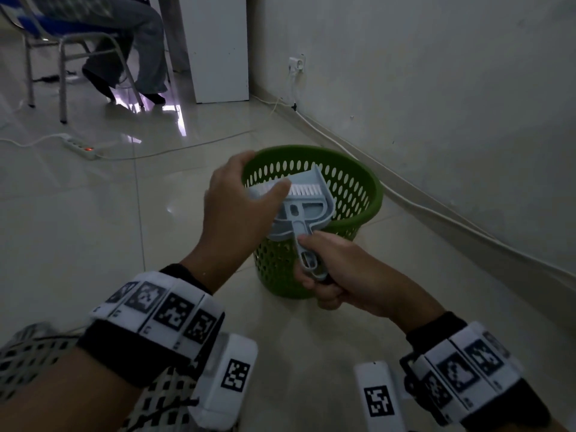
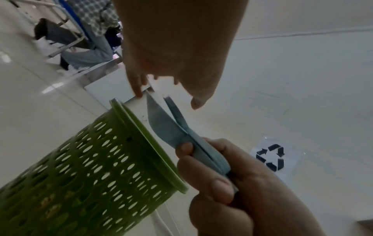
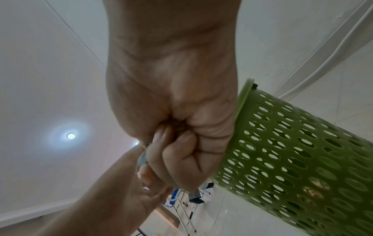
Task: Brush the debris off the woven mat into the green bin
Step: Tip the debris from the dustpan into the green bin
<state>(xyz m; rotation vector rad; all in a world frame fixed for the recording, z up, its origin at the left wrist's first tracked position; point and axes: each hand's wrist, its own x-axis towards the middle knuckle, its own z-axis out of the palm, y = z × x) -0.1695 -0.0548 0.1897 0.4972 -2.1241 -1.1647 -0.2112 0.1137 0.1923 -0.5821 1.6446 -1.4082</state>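
Floor (image 1: 78,213): glossy pale tile | wall (image 1: 436,88): plain | power strip (image 1: 81,148) lit

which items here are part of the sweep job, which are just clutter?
In use:
green bin, upright on the floor
blue dustpan with brush nested in it, over the bin
right hand grips their handles
left hand, fingers on the brush end
woven mat, lower left

Lying about:
power strip
wall socket
chair
recycling sign

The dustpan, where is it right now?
In the head view, the dustpan is centre frame, tilted over the green bin's open top, its handle gripped by the right hand, the left hand on its left edge.
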